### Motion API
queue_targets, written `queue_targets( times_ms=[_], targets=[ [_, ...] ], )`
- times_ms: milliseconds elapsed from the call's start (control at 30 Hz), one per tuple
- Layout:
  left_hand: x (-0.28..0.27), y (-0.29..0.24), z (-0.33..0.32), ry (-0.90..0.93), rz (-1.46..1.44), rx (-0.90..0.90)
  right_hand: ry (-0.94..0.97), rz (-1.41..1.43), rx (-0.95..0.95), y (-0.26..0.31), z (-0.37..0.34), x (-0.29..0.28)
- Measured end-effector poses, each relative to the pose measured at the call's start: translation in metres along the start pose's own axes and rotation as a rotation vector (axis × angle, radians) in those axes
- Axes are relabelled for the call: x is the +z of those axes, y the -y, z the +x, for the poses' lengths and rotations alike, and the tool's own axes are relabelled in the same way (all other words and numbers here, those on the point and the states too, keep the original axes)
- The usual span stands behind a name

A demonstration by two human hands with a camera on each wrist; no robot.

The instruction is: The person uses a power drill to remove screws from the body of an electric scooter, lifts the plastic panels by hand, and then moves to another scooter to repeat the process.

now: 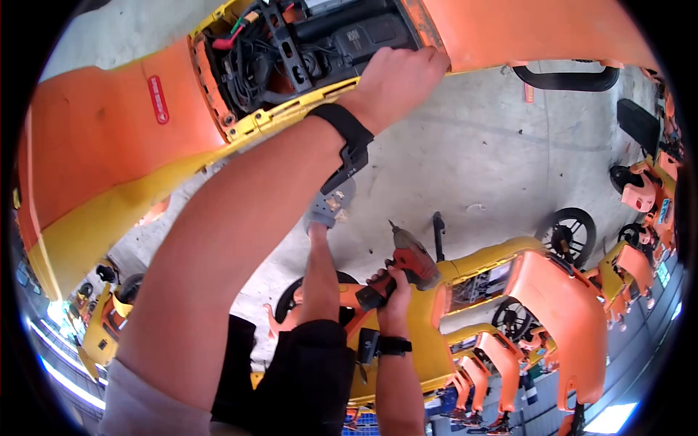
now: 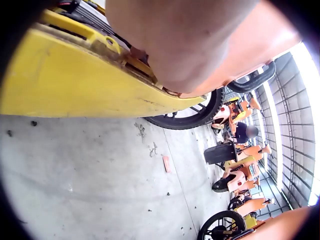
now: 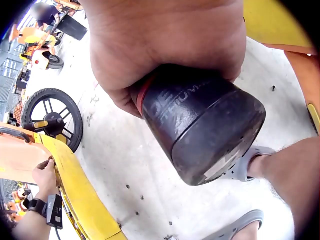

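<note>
In the head view, the left hand (image 1: 403, 78) reaches across to a scooter with an orange body panel (image 1: 523, 33), its bent fingers at the panel's edge, right beside an open compartment (image 1: 273, 69) full of dark wiring and black parts. The fingertips are hidden there, so how far the hand is open, and whether it grips the edge, cannot be told. A yellow frame edge (image 1: 305, 105) runs along the compartment, under the left wrist with its black strap (image 1: 345, 131). Lower down, the right hand (image 1: 395, 294) is closed round the grip of a red and black power drill (image 1: 414, 267), held over the concrete floor (image 1: 465, 160) with its bit pointing up and slightly left in the view. A second scooter with a yellow and orange body (image 1: 494, 261) stands near the drill. In the left wrist view, the left hand fills the top, against the orange panel, above a yellow side panel (image 2: 75, 80) and near a black wheel (image 2: 195, 117). In the right wrist view, the right hand wraps the drill, whose black battery pack (image 3: 215, 135) faces the camera above grey clogs (image 3: 242, 162); at lower left, the left hand's fingers touch the seam between orange and yellow.
</note>
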State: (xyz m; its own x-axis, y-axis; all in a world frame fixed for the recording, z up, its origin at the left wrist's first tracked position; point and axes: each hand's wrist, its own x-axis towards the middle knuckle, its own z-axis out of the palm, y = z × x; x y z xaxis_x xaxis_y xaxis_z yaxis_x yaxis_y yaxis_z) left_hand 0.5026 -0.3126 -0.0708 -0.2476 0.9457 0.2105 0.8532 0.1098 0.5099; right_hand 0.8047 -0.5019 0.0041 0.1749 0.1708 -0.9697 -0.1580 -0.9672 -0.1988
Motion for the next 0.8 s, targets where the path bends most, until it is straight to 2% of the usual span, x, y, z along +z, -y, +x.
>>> queue_targets(
  times_ms=[200,400,500,600,800],
  targets=[
    [-0.005,0.013,0.007,0.075,-0.034,0.111,-0.010,0.044,-0.004,-0.006,0.002,-0.003],
    [-0.027,0.021,0.037,0.372,-0.084,0.155,0.000,0.109,0.022,-0.014,0.001,-0.005],
    [-0.028,0.017,0.046,0.437,-0.019,0.144,0.035,0.125,0.053,-0.014,0.004,-0.006],
    [-0.027,0.018,0.048,0.438,-0.101,0.138,0.044,0.140,0.045,-0.013,0.005,-0.005],
    [-0.020,0.016,0.040,0.356,-0.279,-0.035,0.028,0.185,0.034,-0.014,0.008,-0.010]
  ],
)
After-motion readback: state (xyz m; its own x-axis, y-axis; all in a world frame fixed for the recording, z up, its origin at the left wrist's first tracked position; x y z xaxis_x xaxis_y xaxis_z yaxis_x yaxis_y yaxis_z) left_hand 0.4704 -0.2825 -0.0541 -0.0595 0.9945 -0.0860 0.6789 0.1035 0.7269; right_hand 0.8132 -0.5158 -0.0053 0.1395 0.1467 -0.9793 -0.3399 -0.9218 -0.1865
